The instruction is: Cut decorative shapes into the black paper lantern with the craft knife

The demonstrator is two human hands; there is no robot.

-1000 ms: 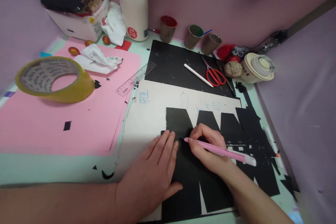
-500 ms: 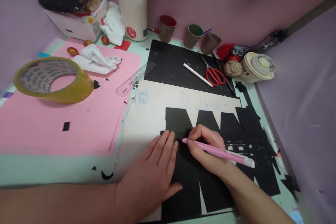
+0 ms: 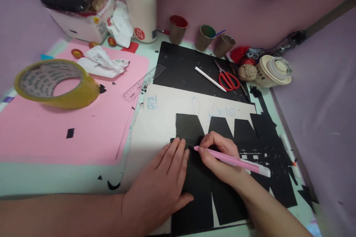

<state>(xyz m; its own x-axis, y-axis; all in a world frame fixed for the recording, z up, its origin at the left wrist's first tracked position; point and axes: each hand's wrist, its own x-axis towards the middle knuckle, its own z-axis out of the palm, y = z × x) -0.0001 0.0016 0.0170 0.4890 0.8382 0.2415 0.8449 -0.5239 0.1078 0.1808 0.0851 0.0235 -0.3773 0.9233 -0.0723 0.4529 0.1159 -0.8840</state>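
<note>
Showing matt black paper cutout [image 3: 222, 196] lying on smooth off-white card [image 3: 158, 118]; looking flat, no sheen. Reading as glossy pink plastic: craft knife barrel [image 3: 233, 161]. Lying matt and smooth: pink paper sheet [image 3: 91, 126]. Shining glossy yellowish film: tape roll [image 3: 55, 83]. Showing clear plastic: ruler [image 3: 143, 83]. Looking like bare steel blades with glossy red plastic handles: scissors [image 3: 226, 77]. Appearing rough, fibrous: twine ball [image 3: 246, 72]. Looking crumpled, soft: white tissue [image 3: 101, 61]. Showing matt brown paper, paint-stained: three cups [image 3: 205, 37].
</note>
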